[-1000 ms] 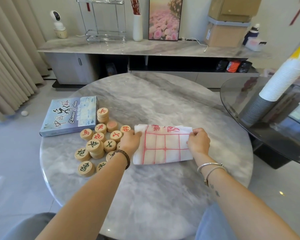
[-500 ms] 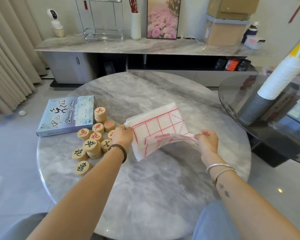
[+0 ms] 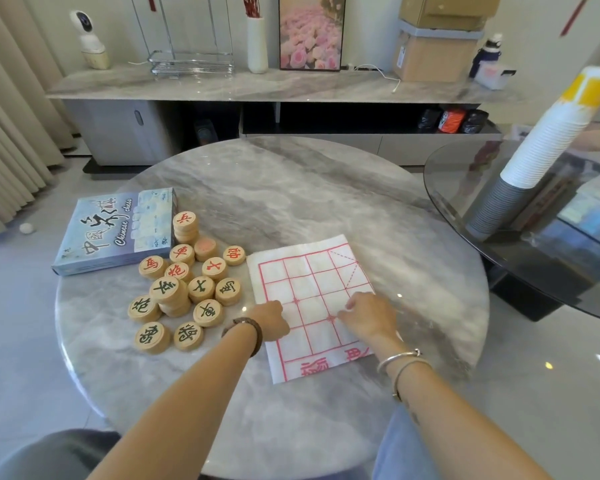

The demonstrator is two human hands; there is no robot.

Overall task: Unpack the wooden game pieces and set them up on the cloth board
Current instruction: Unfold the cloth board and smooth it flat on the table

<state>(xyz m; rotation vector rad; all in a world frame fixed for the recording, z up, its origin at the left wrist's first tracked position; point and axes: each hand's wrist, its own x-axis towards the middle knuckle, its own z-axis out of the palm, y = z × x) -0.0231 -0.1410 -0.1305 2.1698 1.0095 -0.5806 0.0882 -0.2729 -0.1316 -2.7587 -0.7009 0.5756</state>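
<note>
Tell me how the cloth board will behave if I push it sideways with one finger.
The cloth board is probably floppy: it looks thin, with a wavy edge and soft wrinkles. Pushed with one finger, it would likely bunch up rather than move as one sheet. On the glossy table it may also slip easily.

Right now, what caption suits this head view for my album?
Left hand and right hand hold a cloth board on the table, wooden pieces and box beside it.
</note>
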